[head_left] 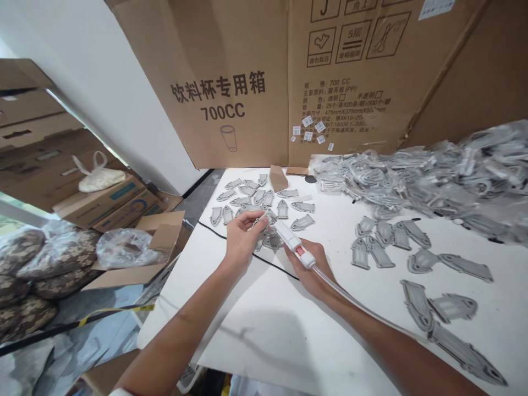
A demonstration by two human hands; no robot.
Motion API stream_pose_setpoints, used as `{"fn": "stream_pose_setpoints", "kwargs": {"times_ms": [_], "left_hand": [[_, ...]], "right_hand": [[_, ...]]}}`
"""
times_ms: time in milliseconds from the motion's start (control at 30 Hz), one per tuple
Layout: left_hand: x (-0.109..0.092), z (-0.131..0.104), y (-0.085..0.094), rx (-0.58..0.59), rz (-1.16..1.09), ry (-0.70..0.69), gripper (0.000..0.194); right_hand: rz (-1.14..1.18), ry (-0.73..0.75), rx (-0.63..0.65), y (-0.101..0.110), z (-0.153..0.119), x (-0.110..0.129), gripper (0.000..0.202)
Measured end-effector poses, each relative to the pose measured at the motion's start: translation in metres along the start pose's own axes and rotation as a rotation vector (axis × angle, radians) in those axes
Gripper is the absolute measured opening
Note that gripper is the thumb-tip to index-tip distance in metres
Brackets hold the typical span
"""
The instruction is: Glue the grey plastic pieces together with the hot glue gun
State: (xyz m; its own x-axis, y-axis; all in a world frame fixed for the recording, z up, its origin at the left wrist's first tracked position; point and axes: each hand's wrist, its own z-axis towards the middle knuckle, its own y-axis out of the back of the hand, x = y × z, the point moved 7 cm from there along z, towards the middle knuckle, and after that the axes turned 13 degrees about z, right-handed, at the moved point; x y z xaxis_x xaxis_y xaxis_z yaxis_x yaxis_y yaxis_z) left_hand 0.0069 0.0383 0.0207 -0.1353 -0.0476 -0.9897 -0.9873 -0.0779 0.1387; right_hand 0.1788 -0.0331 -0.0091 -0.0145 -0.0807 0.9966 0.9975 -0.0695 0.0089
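Observation:
My left hand (241,239) pinches a small grey flat part (264,221) over the white table (264,324). A white pen-like tool (292,242) with a red mark and a clear tube (350,300) trailing from its rear sits in my right hand (312,269). The tool's tip meets the part between my left fingers. Several grey arrow-shaped flat parts (256,195) lie spread just beyond both hands.
More grey parts (383,239) lie at the right, and a heap of bagged ones (445,176) at the back right. A big cardboard box (264,77) stands behind the table. A black cable (214,229) crosses the table. Boxes and bags (82,242) fill the floor at left.

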Motion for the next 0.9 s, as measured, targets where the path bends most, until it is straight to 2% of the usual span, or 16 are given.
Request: {"fn": "stream_pose_setpoints", "kwargs": {"times_ms": [333,900], "left_hand": [[-0.0013,0.0013,0.0023,-0.016,0.025,-0.016,0.034],[-0.0013,0.0016,0.0010,-0.002,-0.001,-0.014,0.038]], "right_hand": [[-0.017,0.002,-0.018,0.0012,0.0000,0.0024,0.046],[-0.002,0.000,-0.010,0.0009,-0.0005,-0.0012,0.043]]}}
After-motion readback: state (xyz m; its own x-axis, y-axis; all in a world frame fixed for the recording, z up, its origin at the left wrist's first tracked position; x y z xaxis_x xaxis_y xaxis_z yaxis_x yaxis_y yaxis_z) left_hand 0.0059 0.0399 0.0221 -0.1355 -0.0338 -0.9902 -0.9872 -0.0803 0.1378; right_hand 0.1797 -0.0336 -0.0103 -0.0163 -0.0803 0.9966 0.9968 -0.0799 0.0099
